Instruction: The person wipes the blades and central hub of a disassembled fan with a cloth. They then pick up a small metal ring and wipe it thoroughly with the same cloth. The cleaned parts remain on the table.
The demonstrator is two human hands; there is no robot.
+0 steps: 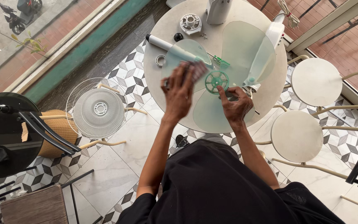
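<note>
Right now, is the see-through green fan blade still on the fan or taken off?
Taken off. The translucent green fan blade lies flat on the round white table, with the right hand at its hub. The white wire fan guard rests separately on a stool.

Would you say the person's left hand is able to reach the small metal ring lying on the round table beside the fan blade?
Probably yes. The left hand is raised over the fan blade, and the metal ring lies on the round table just beyond it, with bare tabletop and nothing in between.
</note>
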